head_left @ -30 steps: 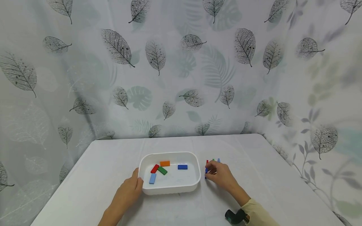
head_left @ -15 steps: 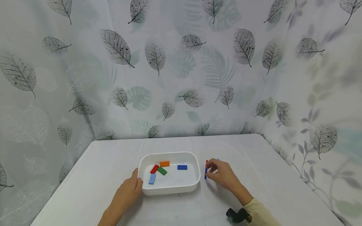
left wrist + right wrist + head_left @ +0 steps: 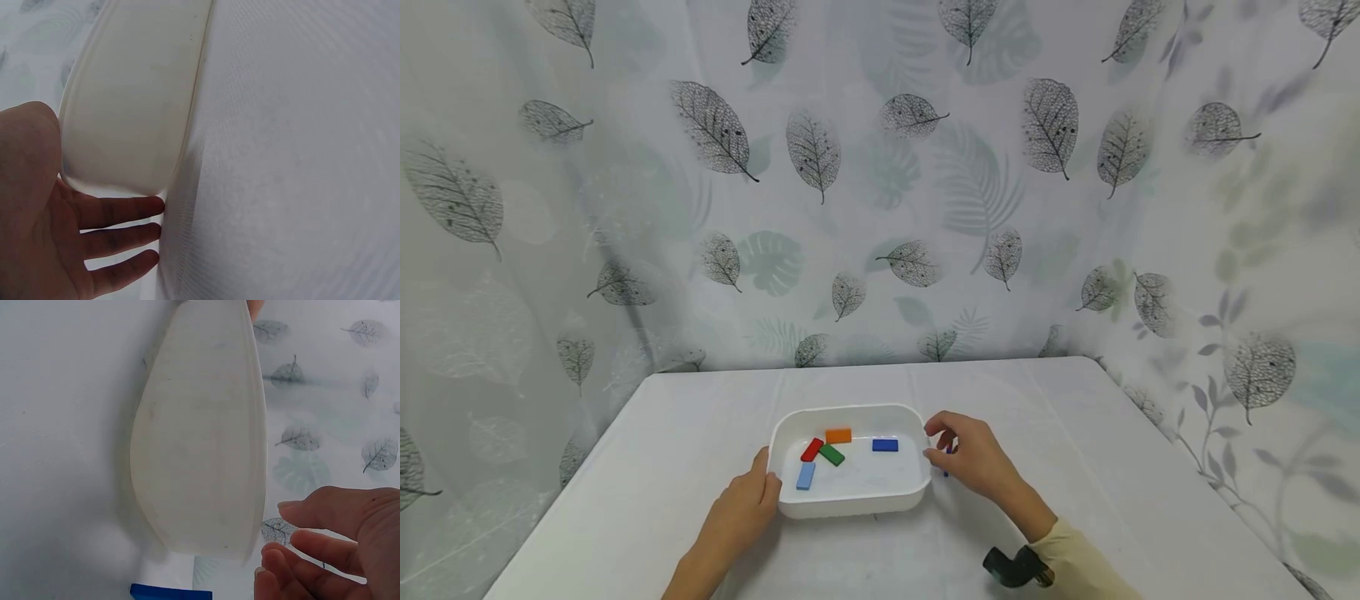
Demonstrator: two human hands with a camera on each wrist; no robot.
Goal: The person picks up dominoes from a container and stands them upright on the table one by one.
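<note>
A shallow white plastic tray stands on the table, holding several small flat blocks: an orange block, a red block, a green block, a light blue block and a dark blue block. My left hand holds the tray's left end, fingers against the outer wall, thumb at the rim. Beside the right rim is my right hand, thumb and forefinger bent and apart; nothing shows between them. Just beyond the tray's right end a blue block appears in the right wrist view, mostly hidden by my hand in the head view.
A white cloth covers the table. Leaf-patterned curtains close in the back and both sides. A black device is strapped to the right wrist, at the cuff of a pale yellow sleeve.
My right hand has risen from the row of blocks right of the tray and moved left to its right rim, now covering the red, green and light blue ones. The left hand stays put.
</note>
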